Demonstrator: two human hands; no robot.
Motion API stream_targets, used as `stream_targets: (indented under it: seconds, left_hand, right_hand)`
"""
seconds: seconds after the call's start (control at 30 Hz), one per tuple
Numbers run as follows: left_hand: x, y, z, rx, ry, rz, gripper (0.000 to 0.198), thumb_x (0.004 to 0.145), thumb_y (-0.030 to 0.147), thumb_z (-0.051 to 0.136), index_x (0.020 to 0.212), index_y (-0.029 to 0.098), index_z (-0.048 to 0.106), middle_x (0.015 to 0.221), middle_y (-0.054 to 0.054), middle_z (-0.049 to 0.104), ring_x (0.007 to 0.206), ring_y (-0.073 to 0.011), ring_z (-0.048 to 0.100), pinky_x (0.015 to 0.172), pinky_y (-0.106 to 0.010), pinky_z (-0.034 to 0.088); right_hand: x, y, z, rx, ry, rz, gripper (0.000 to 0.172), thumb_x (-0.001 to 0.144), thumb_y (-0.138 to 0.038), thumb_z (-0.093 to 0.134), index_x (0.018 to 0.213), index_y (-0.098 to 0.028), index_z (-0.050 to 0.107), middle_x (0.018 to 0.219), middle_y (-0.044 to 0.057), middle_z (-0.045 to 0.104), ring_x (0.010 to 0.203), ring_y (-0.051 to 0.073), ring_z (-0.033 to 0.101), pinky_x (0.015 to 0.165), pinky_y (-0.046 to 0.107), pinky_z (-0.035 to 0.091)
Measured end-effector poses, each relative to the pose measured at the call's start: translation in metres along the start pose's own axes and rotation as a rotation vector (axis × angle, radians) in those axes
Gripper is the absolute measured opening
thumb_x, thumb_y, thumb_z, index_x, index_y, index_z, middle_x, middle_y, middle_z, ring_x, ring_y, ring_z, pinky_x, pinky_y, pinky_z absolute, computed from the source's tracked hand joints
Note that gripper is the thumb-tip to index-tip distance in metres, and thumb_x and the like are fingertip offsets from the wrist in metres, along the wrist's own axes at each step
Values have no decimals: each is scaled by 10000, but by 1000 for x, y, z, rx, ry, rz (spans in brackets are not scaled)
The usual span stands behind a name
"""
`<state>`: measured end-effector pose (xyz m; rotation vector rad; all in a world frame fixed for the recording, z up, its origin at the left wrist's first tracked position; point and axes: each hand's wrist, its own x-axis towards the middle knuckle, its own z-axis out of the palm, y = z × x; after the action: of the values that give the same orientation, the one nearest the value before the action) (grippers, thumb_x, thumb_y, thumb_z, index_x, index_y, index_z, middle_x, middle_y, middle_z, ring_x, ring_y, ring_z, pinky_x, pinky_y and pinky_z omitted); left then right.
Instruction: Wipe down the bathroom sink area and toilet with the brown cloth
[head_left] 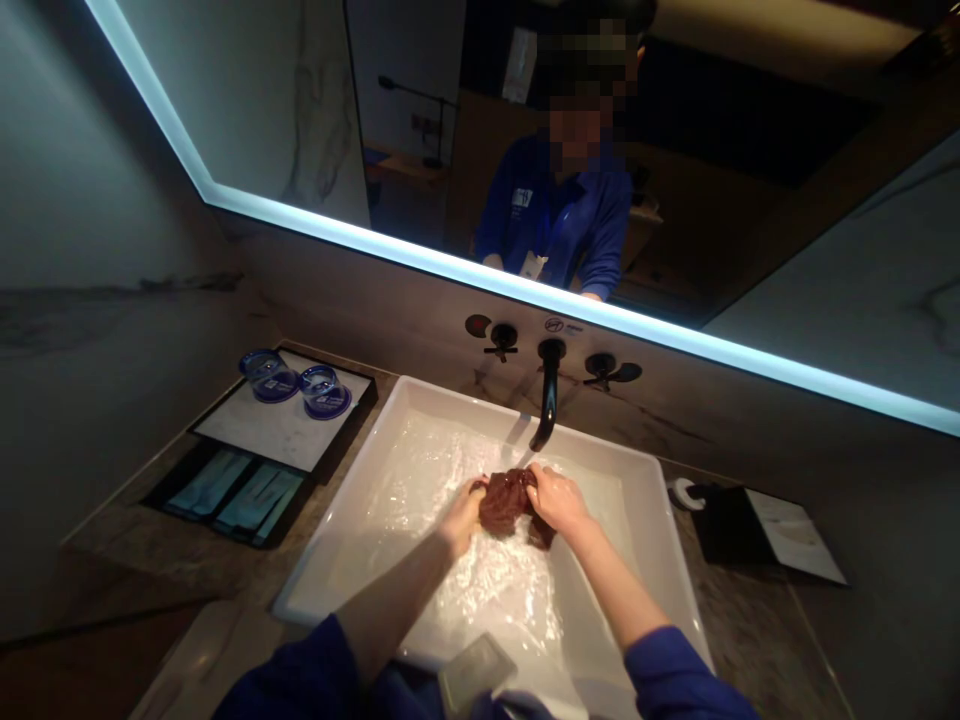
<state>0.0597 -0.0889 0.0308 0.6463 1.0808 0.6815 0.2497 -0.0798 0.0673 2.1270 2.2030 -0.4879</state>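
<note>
A wet dark red cloth is bunched up in the middle of a white rectangular sink, right under a black wall spout. My left hand grips the cloth's left side with closed fingers. My right hand is closed over its right side. Both hands hold the cloth just above the wet basin floor, and water shimmers around them. My blue sleeves show at the bottom edge.
Two black tap handles flank the spout. On the left a tray carries two blue-lidded glasses, with packets below. A dark pad and card lie to the right. A lit mirror reflects me.
</note>
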Motion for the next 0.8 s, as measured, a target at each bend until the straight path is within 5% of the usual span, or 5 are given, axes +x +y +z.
stream_targets:
  seconds: [0.13,0.23,0.43,0.6,0.8]
  left_hand:
    - [23,19,-29,250,171,137,502,886,267,421,1366,139,349,1414,-169,478,1233,-217,547,1027,-377,474]
    - [35,26,-43,480,274,231,659,893,282,461,1485,151,205,1530,-149,337,1400,-199,360,1166,-355,306]
    - [24,26,-45,1002,354,275,685,810,169,590,1460,258,395,1621,-132,-60,1466,-369,-138,1165,-632,46]
    - [22,27,-52,1486,193,264,564,884,294,542,1438,269,436,1617,-150,1,1470,-382,-87,1133,-675,85]
    - [23,26,-68,1492,116,239,537,873,426,561,1385,273,512,1604,-136,165,1478,-391,49,1123,-698,100]
  right_hand:
    - [-1,15,2,-146,-56,-120,434,886,-280,468,1305,-192,535,1263,179,542,1165,327,507,947,457,422]
    - [2,5,25,-194,-91,-198,675,899,-407,490,1511,-203,292,1505,209,321,1371,371,309,1100,617,221]
    - [14,-27,64,-82,-111,-69,725,916,-509,458,1534,-200,243,1577,197,197,1464,377,118,1127,670,59]
    - [12,-26,64,-53,-125,-107,649,868,-472,563,1468,-305,383,1583,117,236,1460,344,167,1150,629,91]
    - [8,-23,62,-36,-17,26,508,949,-386,425,1439,-255,423,1534,152,311,1432,375,211,1111,643,183]
